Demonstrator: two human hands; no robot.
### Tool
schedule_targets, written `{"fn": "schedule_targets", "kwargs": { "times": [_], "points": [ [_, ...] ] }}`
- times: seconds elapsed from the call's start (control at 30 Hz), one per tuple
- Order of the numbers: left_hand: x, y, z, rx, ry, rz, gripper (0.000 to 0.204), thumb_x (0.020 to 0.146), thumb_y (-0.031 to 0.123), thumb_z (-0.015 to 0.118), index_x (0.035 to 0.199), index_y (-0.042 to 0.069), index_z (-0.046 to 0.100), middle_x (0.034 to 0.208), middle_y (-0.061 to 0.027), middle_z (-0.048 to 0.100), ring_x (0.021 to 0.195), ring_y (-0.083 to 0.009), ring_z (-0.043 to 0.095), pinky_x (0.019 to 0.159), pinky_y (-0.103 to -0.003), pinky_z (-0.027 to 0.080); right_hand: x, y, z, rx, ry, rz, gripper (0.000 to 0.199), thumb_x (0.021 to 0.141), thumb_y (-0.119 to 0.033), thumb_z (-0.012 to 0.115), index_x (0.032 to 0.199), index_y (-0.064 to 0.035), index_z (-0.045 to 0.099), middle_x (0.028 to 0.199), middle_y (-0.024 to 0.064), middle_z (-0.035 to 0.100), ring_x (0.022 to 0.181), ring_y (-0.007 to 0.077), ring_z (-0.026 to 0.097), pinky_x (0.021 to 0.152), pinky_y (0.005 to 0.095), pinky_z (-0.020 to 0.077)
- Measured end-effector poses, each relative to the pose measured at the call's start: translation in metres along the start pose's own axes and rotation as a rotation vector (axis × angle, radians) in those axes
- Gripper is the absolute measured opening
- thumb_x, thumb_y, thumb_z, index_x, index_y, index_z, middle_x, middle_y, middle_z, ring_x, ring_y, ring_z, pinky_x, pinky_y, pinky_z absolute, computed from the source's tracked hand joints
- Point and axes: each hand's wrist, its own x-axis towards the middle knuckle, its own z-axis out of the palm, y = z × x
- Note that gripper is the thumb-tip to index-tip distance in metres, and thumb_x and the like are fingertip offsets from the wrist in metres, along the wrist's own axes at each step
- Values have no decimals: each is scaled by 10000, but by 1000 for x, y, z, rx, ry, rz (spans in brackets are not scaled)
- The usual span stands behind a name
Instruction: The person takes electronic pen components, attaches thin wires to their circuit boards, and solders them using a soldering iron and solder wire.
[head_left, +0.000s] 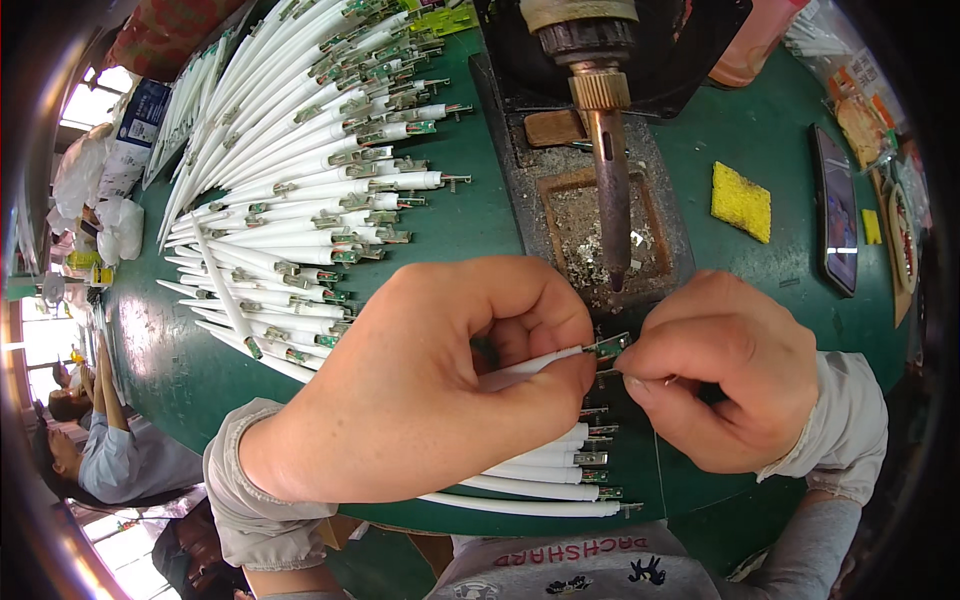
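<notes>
My left hand (pixel 430 370) is closed around a white plastic tube (pixel 535 368), pinching it near its end between thumb and fingers. From that end sticks a small metal clip with thin wires (pixel 610 345). My right hand (pixel 720 370) is closed in a pinch right at the clip, with a thin silvery wire (pixel 671 380) showing between its fingers; its fingertips hide most of what they grip. Just above both hands, a soldering iron (pixel 612 190) points its dark tip downward, apart from the tube.
Many similar white tubes (pixel 300 150) with circuit-board ends fan out at left; several more (pixel 545 480) lie near me. Under the iron is a stand tray (pixel 600 230) with solder scraps. A yellow sponge (pixel 741 202) and phone (pixel 833 210) lie right. People (pixel 120 450) sit at far left.
</notes>
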Motion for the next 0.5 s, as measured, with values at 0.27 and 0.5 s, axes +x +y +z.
{"fn": "schedule_targets", "kwargs": {
  "times": [0.27,0.5],
  "points": [
    [0,-1,-1,-51,18,-39,123,761,-44,599,882,-40,573,783,-14,582,721,-50,531,652,-180,424,-3,4,5,-100,67,-123,315,616,108,673,902,-7,609,746,80,557,563,181,531,477,266,421],
    [1,2,-2,-78,48,-94,120,769,-26,611,882,-39,573,787,-13,585,720,-42,534,648,-179,425,-6,6,6,-65,42,-136,283,636,79,665,900,-5,608,741,85,566,543,177,526,463,258,409]
  ]
}}
